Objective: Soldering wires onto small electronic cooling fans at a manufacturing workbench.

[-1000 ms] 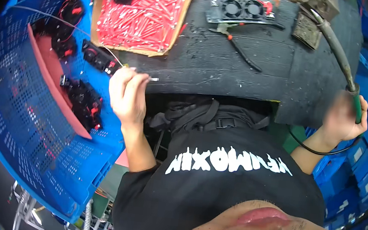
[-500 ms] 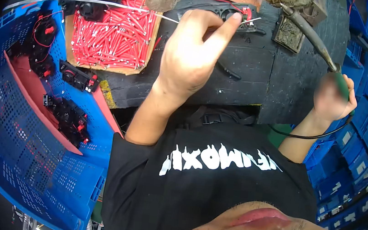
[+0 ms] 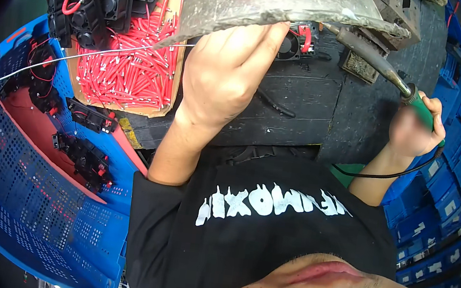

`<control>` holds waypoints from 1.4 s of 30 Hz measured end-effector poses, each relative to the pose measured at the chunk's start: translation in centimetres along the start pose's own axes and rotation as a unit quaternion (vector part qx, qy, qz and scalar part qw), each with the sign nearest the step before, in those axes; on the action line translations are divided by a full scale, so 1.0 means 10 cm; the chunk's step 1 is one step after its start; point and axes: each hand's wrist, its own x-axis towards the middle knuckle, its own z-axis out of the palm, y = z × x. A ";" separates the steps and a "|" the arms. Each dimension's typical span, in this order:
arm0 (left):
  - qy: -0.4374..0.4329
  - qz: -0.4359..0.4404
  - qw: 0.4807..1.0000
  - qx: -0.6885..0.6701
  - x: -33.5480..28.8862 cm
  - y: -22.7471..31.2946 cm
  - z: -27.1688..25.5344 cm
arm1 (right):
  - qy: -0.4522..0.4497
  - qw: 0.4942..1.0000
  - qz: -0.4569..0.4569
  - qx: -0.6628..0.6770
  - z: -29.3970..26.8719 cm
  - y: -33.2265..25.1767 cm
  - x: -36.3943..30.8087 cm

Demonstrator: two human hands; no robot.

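Iron in my right hand, silver wire in my left

I had the soldering iron (image 3: pixel 378 63) by its green handle, the fingers of my right hand (image 3: pixel 418 131) wrapped closed around it. Its metal shaft slanted up and to the left, the tip just beside the red leads (image 3: pixel 306 37) on the black fan unit (image 3: pixel 289 49); whether it touched them I could not tell. That unit lay on the dark worktable (image 3: pixel 311 99), partly behind my left hand (image 3: pixel 218 79) and partly under the cloudy clear sheet (image 3: pixel 276 3). My left fingers were pressed together, pinching a thin silver wire (image 3: pixel 68 57) that ran in from the left; the wire's end was hidden. A black-handled tool (image 3: pixel 276 103) lay near my left hand. Left of that hand, a cardboard box (image 3: pixel 174 88) held short red wires (image 3: pixel 126 76), with black fans (image 3: pixel 88 17) piled at its far side. Nearer me stood a blue basket (image 3: pixel 56 249) with more fan units (image 3: pixel 82 154) inside.
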 end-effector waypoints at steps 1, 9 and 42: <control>-0.044 -0.035 0.998 -0.010 0.01 0.03 -0.01 | 0.001 1.000 0.001 0.000 -0.01 0.01 0.00; -0.088 -0.065 0.993 0.052 -0.01 0.08 -0.02 | 0.031 0.999 0.018 -0.030 0.04 0.08 0.01; -0.053 -0.059 0.994 0.071 0.05 0.14 0.06 | 0.026 0.999 0.035 -0.022 -0.07 0.18 0.10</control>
